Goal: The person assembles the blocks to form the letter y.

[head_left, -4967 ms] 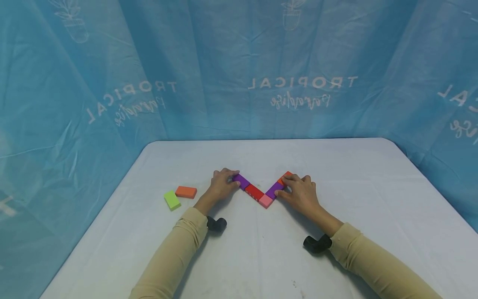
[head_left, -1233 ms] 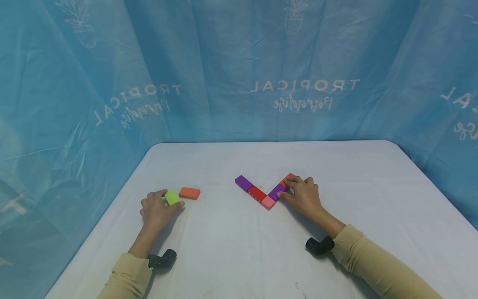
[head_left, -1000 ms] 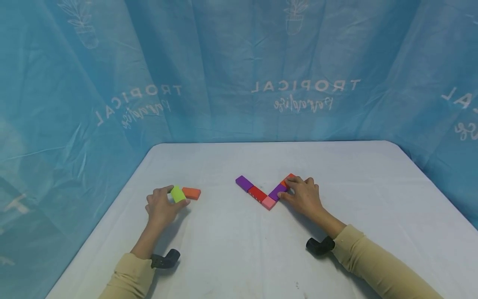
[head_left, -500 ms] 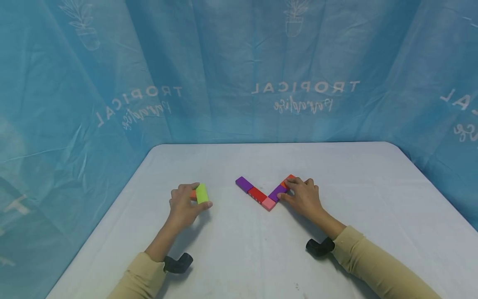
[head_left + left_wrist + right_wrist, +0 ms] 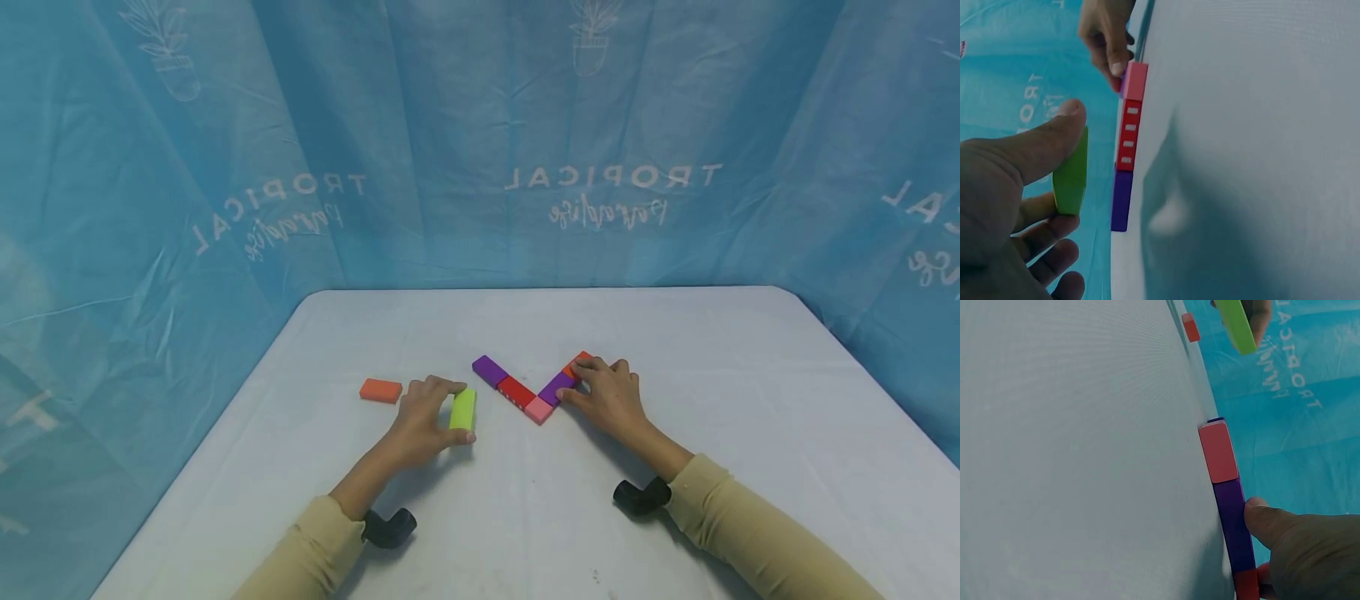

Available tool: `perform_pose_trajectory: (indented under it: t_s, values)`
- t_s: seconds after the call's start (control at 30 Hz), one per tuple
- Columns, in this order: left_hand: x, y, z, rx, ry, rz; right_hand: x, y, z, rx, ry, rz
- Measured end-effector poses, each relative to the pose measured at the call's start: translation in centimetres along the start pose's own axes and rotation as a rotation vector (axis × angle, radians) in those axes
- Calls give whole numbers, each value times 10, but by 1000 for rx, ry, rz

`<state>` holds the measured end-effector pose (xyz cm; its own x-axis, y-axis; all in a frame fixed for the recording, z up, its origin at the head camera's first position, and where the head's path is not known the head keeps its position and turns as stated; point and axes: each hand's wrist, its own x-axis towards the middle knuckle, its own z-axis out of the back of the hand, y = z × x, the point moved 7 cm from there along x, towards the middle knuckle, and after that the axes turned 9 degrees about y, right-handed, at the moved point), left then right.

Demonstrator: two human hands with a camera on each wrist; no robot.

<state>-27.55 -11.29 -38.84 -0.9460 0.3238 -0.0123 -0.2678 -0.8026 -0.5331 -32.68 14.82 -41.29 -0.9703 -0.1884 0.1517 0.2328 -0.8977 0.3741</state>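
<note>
Between the thumb and fingers of my left hand [image 5: 420, 425] is a lime-green rectangular block [image 5: 463, 410], tilted and held above the table. Left of a V of blocks, it stays apart from them. The V's left arm has a purple block [image 5: 490, 371] and a red block [image 5: 516, 392] with white marks on its side, visible in the left wrist view. A pink block [image 5: 538, 409] forms the corner. My right hand [image 5: 611, 396] curls at the right arm, thumb against another purple block [image 5: 1234, 519], fingers at the orange-red end [image 5: 583, 358], partly hidden.
An orange block [image 5: 380, 390] lies alone on the white table [image 5: 517, 517], behind my left hand. Blue printed curtain [image 5: 450, 125] surrounds the table's back and sides. Black curved attachments [image 5: 390, 529] sit at both wrists.
My left hand has left the purple block, picked up the green block beside the orange one and carried it right, towards the V. My right hand has stayed in place.
</note>
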Motion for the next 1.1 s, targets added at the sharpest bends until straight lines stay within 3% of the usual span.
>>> perform_pose_trajectory:
  t_s: [0.43,0.77,1.1]
  values:
    - [15,-26,-37,26,198,-155,0,0,0,-2,5,-6]
    - [18,-35,-55,44,308,-177,0,-2,-1,-11,8,-23]
    - [17,-40,-60,73,348,-169,0,-1,0,-13,3,-10]
